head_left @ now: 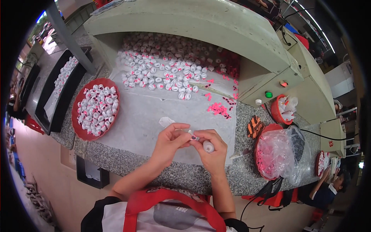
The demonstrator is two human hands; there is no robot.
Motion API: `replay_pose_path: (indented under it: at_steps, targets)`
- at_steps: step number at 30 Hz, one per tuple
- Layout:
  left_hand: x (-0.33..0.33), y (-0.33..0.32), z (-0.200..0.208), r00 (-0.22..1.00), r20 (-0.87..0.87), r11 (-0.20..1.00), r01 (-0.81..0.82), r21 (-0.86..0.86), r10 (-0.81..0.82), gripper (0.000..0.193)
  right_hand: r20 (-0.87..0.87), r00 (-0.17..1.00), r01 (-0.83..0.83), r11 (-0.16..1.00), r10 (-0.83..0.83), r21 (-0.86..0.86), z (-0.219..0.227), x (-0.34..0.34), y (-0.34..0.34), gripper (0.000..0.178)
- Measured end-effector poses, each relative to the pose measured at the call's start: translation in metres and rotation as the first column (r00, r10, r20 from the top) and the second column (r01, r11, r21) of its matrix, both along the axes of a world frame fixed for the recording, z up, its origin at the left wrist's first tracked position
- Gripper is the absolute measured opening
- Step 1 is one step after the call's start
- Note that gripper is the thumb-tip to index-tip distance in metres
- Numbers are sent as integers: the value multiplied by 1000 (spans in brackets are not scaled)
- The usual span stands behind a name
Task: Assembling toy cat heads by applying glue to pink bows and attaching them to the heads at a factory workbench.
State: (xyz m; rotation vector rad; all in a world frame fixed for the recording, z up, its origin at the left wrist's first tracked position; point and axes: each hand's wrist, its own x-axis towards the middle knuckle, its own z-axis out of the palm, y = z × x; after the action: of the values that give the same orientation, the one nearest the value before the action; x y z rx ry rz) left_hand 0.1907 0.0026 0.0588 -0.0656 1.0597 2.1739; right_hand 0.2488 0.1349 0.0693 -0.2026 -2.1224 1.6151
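Over the front of the white sheet (147,116), my left hand (167,142) and my right hand (213,151) meet fingertip to fingertip. Between them they pinch a small white piece (193,137) with a dark patch; its exact shape is mostly covered by fingers. My right palm also holds a white, round-ended object (208,146), perhaps a small squeeze bottle, its far end hidden. Just beyond my left fingers lies a crumpled white scrap (166,121). Loose pink pieces (218,110) are scattered ahead of my right hand.
Many white-and-pink pieces (154,69) fill the hooded machine (193,19). A red bowl (77,125) of similar pieces stands left, near a black tray (44,116). At right are a plastic-covered red bowl (266,176), a small red basket (275,112) and a co-worker (326,193).
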Motion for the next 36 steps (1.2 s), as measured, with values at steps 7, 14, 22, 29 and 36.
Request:
replay_pose_path:
  at_steps: [7, 14, 22, 29, 36]
  targets:
    - [3, -15, 22, 827, -543, 986, 78, -148, -147, 27, -42, 967, -242, 847, 252, -474, 9, 5, 9, 16]
    - [0, -27, 19, 842, -528, 986, 24, -168, -111, 25, -23, 958, -243, 770, 285, -590, -1, -2, -5, 11]
    - [-45, -85, -5, 704, -710, 728, -498, -472, 21, 20, 177, 968, -61, 850, 178, -524, -22, -33, -51, 13]
    - [-100, -95, 1, 130, -907, -9, -990, -139, -401, 25, 257, 963, 38, 909, 77, -416, -17, -23, -22, 21]
    - [-114, 56, -70, 396, -840, 377, -763, -526, -371, 23, 253, 967, 132, 900, -26, -415, -14, 14, -3, 27]
